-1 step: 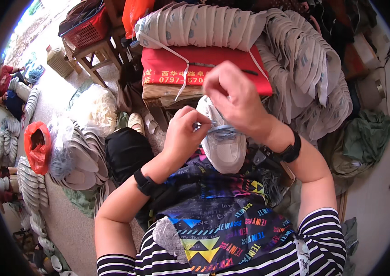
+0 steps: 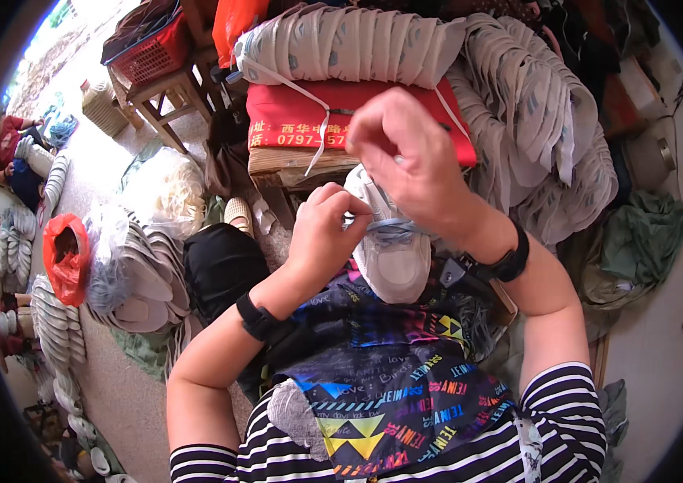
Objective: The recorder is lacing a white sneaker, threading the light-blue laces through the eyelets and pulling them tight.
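Observation:
A white shoe upper (image 2: 394,270) stands toe toward me at the apron's far edge, with a grey-blue shoelace (image 2: 394,229) across it. At the shoe's left side my left hand (image 2: 324,229) is closed in a pinch on the lace. My right hand (image 2: 414,165) is raised above the shoe's far part, its fingers curled and thumb bent in. What it may hold is too small to make out, and it hides part of the shoe. Both wrists wear black bands.
Beyond the shoe, a wooden stool (image 2: 277,161) with a red cover (image 2: 293,109) bears a row of nested white shoe uppers (image 2: 349,48). More stacked uppers (image 2: 535,105) hang at the right. On the left are a red plastic bag (image 2: 66,258) and a black bundle (image 2: 225,262).
My right hand has shifted slightly left and up, away from me. My left hand stays almost in place beside the shoe.

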{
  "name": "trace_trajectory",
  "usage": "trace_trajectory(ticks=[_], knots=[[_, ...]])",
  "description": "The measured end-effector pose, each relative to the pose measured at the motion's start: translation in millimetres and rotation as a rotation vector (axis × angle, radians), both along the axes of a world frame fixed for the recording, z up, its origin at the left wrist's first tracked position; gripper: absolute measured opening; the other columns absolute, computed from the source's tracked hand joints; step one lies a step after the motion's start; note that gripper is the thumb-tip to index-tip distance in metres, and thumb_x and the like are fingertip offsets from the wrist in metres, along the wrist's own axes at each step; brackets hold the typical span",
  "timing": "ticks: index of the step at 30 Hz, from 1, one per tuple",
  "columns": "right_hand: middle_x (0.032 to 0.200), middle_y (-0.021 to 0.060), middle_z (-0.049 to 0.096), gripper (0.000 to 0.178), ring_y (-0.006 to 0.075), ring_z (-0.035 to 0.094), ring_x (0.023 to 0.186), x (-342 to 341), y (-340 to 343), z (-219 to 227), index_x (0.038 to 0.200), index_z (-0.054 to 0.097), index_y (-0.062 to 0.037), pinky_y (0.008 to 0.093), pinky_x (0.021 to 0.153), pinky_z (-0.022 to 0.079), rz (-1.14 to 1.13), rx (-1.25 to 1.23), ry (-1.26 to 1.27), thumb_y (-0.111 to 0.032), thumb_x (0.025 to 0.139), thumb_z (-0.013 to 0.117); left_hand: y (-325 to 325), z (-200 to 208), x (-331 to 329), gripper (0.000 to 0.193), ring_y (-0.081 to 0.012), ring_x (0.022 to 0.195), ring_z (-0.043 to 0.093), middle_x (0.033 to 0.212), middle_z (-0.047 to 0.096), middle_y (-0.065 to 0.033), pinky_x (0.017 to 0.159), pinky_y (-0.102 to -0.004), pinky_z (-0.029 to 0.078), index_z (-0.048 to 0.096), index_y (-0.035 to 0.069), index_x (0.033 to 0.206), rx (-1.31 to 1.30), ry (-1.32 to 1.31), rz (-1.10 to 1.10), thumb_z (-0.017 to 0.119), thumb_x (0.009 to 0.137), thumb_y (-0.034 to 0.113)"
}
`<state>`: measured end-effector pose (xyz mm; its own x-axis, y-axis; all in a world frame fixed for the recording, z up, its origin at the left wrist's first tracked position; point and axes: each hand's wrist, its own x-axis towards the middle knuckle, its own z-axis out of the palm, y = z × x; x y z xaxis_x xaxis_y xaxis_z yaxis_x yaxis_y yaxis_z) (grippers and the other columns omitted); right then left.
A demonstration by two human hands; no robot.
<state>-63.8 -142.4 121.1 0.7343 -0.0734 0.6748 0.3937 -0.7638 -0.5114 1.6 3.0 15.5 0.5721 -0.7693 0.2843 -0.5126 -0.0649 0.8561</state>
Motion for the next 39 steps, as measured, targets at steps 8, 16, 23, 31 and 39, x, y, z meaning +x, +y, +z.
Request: trace_trajectory(ticks=[8,16,23,31,39], knots=[[0.088,0.0029,0.057,0.009,0.0082,0.055,0.072,22,5,45,0.092,0.062,-0.0031,0.0226,0.061,0.044,0.026,-0.019,-0.219,0.001,0.085,0.066,-29,12,-9,0.007,-0.0286,0.091,0.057,0.086,0.057,-0.0081,0.075,-0.0419,0.042,0.064,0.008,0.080,0.099,-0.614,0.019,0.065,0.074,0.012],[0.090,0.0050,0.056,0.014,0.0115,0.056,0.071,20,0,15,0.096,0.059,-0.0021,0.0260,0.063,0.047,0.097,0.113,-0.142,-0.002,0.084,0.068,-47,-1,-9,0.015,-0.0276,0.096,0.056,0.096,0.059,-0.0105,0.076,-0.0415,0.041,0.065,0.007,0.087,0.111,-0.640,-0.138,0.064,0.074,0.013],[0.105,0.0151,0.052,0.027,0.0320,0.054,0.098,-45,-46,-36,0.096,0.053,-0.0015,0.0413,0.085,0.046,-0.178,-0.253,0.244,-0.008,0.076,0.069,-27,13,-7,0.016,-0.0323,0.102,0.049,0.109,0.053,-0.0112,0.083,-0.0439,0.038,0.064,0.009,0.084,0.116,-0.629,-0.011,0.069,0.073,0.019],[0.113,0.0129,0.051,0.023,0.0312,0.051,0.108,-73,-39,-74,0.087,0.053,-0.0037,0.0412,0.094,0.042,-0.361,-0.356,0.324,-0.006,0.070,0.068,-46,-2,-15,0.014,-0.0332,0.100,0.048,0.109,0.054,-0.0109,0.083,-0.0445,0.038,0.064,0.010,0.083,0.086,-0.640,0.058,0.069,0.072,0.017],[0.109,0.0123,0.054,0.019,0.0294,0.054,0.103,-78,-37,-82,0.089,0.054,-0.0037,0.0400,0.092,0.044,-0.409,-0.315,0.261,-0.004,0.073,0.065,-36,6,-13,0.016,-0.0334,0.105,0.048,0.112,0.055,-0.0107,0.090,-0.0431,0.038,0.066,0.008,0.083,0.105,-0.529,0.012,0.075,0.072,0.016]])
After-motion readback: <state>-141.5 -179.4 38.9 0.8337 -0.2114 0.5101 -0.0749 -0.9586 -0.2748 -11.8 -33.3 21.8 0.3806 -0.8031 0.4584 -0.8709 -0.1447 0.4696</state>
